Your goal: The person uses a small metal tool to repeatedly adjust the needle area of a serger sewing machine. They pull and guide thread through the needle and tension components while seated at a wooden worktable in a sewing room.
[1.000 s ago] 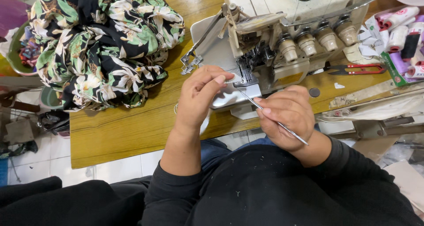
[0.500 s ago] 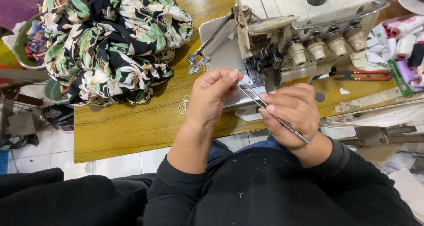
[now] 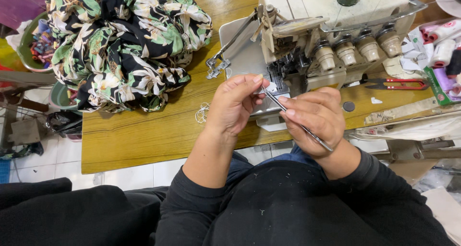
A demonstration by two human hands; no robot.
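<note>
Steel tweezers [image 3: 297, 123] pinched in right hand [image 3: 317, 118] beside cream overlock machine [image 3: 331, 30].

An overlock sewing machine [image 3: 331, 39] is set on the wooden table [image 3: 144, 130], with a heap of fabric [image 3: 125, 44] placed at its nine o'clock. Thread snips [image 3: 396, 84] are laid at its four o'clock, and thread spools [image 3: 444, 44] are stacked at three o'clock.

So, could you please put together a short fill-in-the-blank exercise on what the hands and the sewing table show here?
1. The right hand holds a pair of metal ____.
2. The floral fabric is heaped on the ____ side of the overlock machine.
3. The snips lying right of the machine have ____ handles.
4. The left hand pinches with thumb and ____.

Missing words: tweezers; left; red; forefinger
</note>
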